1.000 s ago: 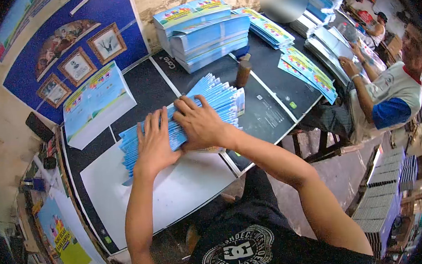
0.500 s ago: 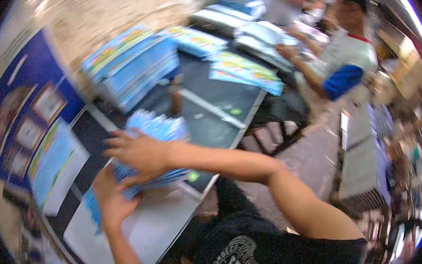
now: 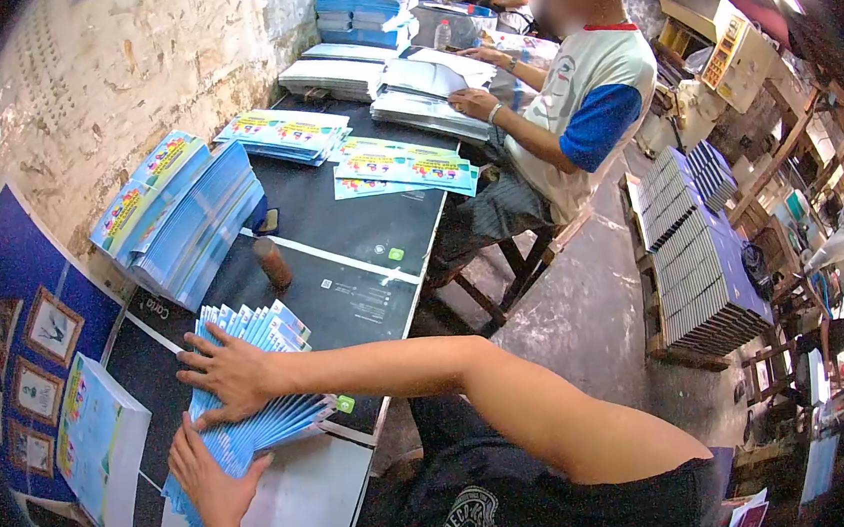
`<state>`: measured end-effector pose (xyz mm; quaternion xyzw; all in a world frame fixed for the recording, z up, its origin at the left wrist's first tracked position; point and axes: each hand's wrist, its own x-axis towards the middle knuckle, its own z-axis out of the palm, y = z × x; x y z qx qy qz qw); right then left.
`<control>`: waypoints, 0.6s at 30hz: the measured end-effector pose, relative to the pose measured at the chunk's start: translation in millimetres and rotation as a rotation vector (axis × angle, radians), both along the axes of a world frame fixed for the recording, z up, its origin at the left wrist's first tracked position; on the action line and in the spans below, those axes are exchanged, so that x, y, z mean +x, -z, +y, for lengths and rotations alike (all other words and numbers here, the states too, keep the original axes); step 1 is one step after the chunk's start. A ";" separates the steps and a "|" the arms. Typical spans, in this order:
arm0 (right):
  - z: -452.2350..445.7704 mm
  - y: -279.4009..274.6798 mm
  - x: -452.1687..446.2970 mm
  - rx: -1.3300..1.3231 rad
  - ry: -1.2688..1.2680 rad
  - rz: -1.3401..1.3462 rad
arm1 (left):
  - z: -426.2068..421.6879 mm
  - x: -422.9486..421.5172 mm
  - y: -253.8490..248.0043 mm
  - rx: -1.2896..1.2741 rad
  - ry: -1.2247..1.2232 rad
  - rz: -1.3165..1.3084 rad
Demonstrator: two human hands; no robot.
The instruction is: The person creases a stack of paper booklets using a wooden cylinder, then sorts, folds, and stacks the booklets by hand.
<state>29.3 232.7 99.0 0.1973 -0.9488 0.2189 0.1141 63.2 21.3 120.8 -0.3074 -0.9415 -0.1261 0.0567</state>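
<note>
A fanned-out row of blue printed booklets (image 3: 274,425) lies on the dark table in front of me, their edges spread like steps. My right hand (image 3: 231,373) rests flat across the top of the fan with its fingers spread. Nearer to me, my left hand (image 3: 210,478) lies along the lower left side of the fan, fingers stretched and thumb apart. Both hands touch the booklets without gripping them. Under the fan's near end is a large white sheet (image 3: 307,499). A brown cylindrical object (image 3: 271,264) stands just beyond the fan.
Tall blue booklet stacks (image 3: 201,233) stand by the wall, with flatter piles (image 3: 296,139) behind. Another stack (image 3: 106,442) is at the left. A co-worker (image 3: 578,99) sits at the table's far end, handling white paper stacks (image 3: 428,97). Bundled piles (image 3: 698,259) sit on a pallet at right.
The view has steadied and shifted, so the table shows sharper. Both hands stay on the booklets, which now look more widely fanned out.
</note>
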 end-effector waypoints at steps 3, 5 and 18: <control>-1.1 1.4 -0.9 -0.005 0.008 0.004 | -2.5 -1.7 1.9 -0.003 0.016 0.018; 7.6 15.3 -9.4 -0.027 -0.004 0.076 | -3.3 -2.3 2.2 0.008 0.025 0.012; 94.4 -31.9 1.9 -0.194 -0.093 -0.389 | -1.3 0.1 -0.2 0.045 0.029 0.004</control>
